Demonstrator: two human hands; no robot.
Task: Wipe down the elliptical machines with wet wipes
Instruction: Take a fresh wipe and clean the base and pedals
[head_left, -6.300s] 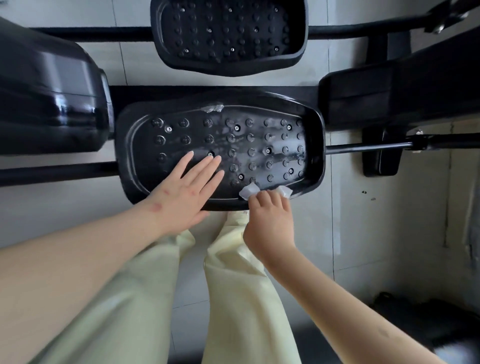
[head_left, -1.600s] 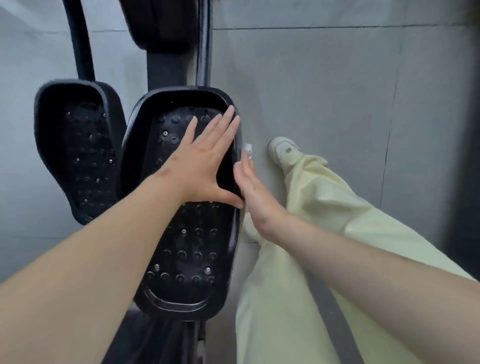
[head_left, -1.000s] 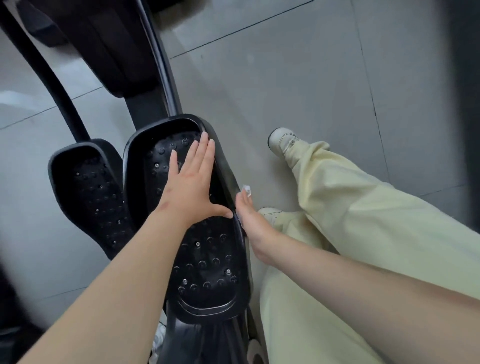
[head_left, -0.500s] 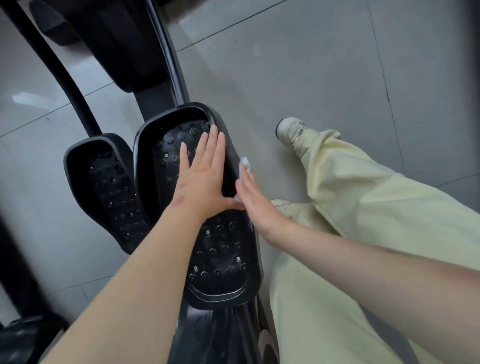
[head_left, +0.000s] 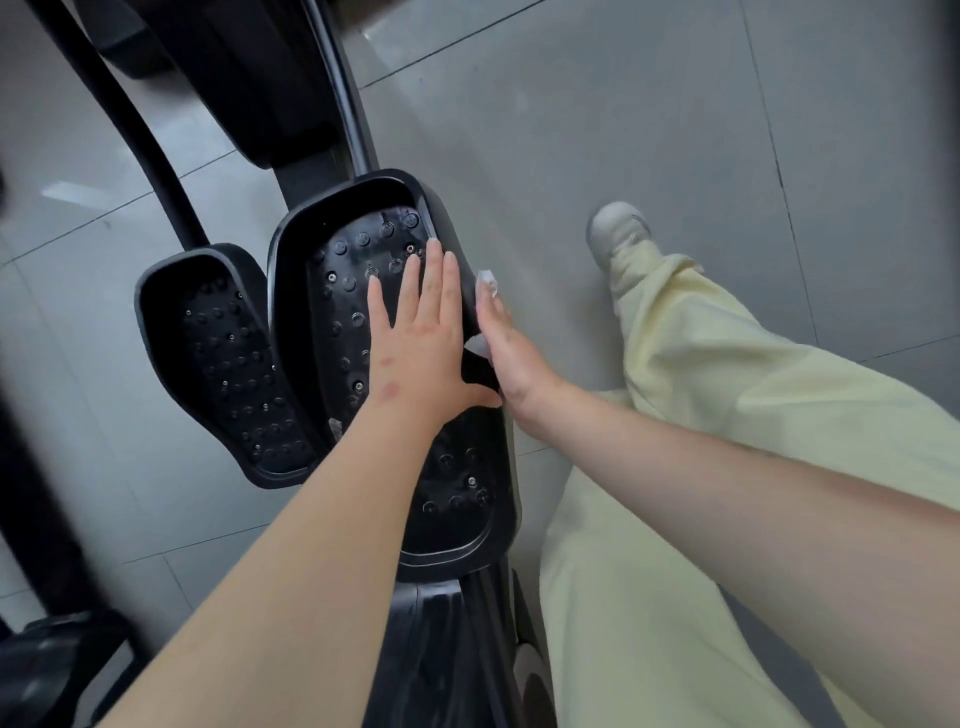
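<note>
A black studded elliptical pedal (head_left: 358, 291) runs down the middle of the view. My left hand (head_left: 418, 338) lies flat on its studded surface with straight fingers. My right hand (head_left: 506, 353) presses a white wet wipe (head_left: 485, 283) against the pedal's outer right wall, fingers straight. Only the wipe's tip past the fingertips and a corner by the palm show. A second black pedal (head_left: 218, 358) sits lower to the left.
Black machine arms (head_left: 135, 124) and the frame (head_left: 280, 78) rise at the top left. My pale yellow trouser leg (head_left: 727, 415) and white shoe (head_left: 621, 234) are on the grey tiled floor (head_left: 649, 104) to the right. A dark base part (head_left: 47, 670) is at the bottom left.
My right hand has slid the wipe a little farther along the pedal's outer wall. My left hand stays flat on the pedal. The camera has shifted slightly.
</note>
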